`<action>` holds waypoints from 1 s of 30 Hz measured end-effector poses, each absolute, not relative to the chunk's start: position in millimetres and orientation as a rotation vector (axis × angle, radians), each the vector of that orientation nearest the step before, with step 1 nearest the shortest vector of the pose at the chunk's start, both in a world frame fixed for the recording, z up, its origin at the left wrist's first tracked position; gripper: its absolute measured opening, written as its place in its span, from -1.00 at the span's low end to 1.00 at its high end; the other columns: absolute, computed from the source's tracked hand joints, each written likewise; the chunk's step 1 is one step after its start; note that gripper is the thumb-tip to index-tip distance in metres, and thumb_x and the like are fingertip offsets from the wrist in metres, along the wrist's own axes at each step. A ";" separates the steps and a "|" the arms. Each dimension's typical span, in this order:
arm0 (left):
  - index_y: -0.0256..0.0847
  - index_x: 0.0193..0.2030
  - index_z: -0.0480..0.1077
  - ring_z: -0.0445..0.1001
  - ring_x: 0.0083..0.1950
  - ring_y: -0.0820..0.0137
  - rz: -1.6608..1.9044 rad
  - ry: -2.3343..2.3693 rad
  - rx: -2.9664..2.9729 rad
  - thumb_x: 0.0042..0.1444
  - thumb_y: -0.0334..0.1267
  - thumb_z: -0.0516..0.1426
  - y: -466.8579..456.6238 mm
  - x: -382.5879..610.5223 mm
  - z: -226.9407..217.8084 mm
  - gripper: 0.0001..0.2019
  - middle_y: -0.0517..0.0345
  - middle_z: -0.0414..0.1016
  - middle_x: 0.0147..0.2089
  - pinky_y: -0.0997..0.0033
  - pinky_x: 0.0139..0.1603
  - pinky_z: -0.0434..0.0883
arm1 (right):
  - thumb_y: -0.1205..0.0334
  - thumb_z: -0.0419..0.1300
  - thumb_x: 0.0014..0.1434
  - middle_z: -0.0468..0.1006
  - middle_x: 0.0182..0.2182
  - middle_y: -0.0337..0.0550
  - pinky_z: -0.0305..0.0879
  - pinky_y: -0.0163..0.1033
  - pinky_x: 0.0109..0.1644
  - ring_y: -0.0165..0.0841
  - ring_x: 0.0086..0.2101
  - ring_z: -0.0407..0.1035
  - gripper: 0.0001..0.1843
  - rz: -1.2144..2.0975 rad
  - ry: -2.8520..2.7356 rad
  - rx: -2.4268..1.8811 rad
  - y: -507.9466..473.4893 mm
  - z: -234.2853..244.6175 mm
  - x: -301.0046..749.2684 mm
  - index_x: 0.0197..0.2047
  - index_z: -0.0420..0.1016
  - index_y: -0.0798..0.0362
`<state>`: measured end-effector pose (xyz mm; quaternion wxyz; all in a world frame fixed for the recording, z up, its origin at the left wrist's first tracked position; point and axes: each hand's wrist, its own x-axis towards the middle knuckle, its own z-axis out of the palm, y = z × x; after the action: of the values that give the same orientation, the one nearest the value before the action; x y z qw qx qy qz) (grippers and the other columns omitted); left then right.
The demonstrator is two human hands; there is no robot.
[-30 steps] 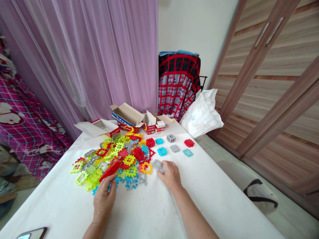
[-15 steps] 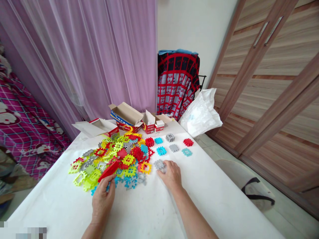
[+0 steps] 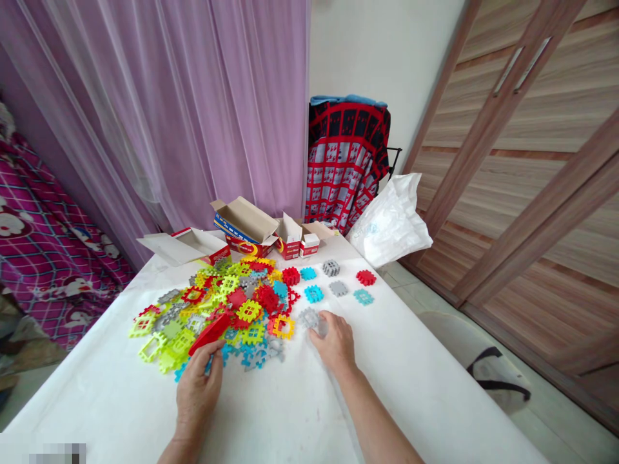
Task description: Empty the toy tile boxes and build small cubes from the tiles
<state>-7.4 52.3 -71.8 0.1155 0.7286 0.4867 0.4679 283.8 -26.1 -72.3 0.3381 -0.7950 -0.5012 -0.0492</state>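
Observation:
My left hand [image 3: 200, 381] pinches a long, flat red plastic piece [image 3: 210, 334] at its lower end, over the near side of a mixed pile of toothed building blocks [image 3: 249, 311]. The pile has yellow-green, red, yellow, blue and grey pieces, many overlapping. My right hand [image 3: 337, 341] rests on the table just right of a grey building block [image 3: 308, 317]. Its thumb and forefinger are apart at the block's right edge. Whether they still touch it is hard to see. Beyond it lie a blue block [image 3: 314, 294], a flat grey block [image 3: 338, 288] and a teal block [image 3: 363, 296].
Opened cardboard boxes [image 3: 249, 222] stand along the table's far edge. A white plastic bag [image 3: 391, 222] sits at the far right corner. A grey block stack [image 3: 331, 267] and a red block [image 3: 366, 277] lie near it. The white table [image 3: 285, 412] extends toward me.
My right hand has drawn slightly right of the grey block, its thumb and forefinger a little wider apart. My left hand keeps the red piece almost in place. The view has shifted slightly.

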 end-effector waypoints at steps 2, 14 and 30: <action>-0.11 -0.23 0.50 0.57 -0.22 0.30 1.375 1.422 2.135 0.13 -0.09 0.06 52.4 -7.8 -72.3 -0.76 0.11 0.62 -0.25 0.33 -0.15 0.50 | 0.16 0.24 0.01 0.57 -0.14 -0.10 0.19 -0.15 -0.01 -0.21 -0.11 0.39 -0.63 -0.158 -1.249 -2.019 -23.8 -73.7 291.9 -0.07 0.43 0.01; -0.07 -0.20 0.49 0.58 -0.24 0.32 1.447 1.407 2.235 0.15 -0.10 0.05 61.0 -7.9 -79.7 -0.77 0.15 0.61 -0.25 0.37 -0.20 0.50 | 0.10 0.25 0.03 0.58 -0.06 -0.12 0.24 -0.17 -0.02 -0.19 -0.07 0.42 -0.56 -0.096 -1.037 -2.242 49.4 -19.0 405.4 0.00 0.40 0.01; -0.07 -0.23 0.48 0.59 -0.29 0.32 1.426 1.336 2.229 0.14 -0.10 0.07 61.9 -7.5 -79.1 -0.79 0.18 0.63 -0.29 0.40 -0.26 0.52 | 0.05 0.23 0.07 0.59 -0.07 -0.17 0.21 -0.13 -0.07 -0.18 -0.07 0.42 -0.55 -0.089 -0.989 -2.370 89.3 -25.2 423.7 0.03 0.38 -0.03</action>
<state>-7.5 61.9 -79.1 0.0883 0.7490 0.4490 0.4792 423.7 89.3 -25.2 0.2821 -0.8849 -0.3692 -0.0331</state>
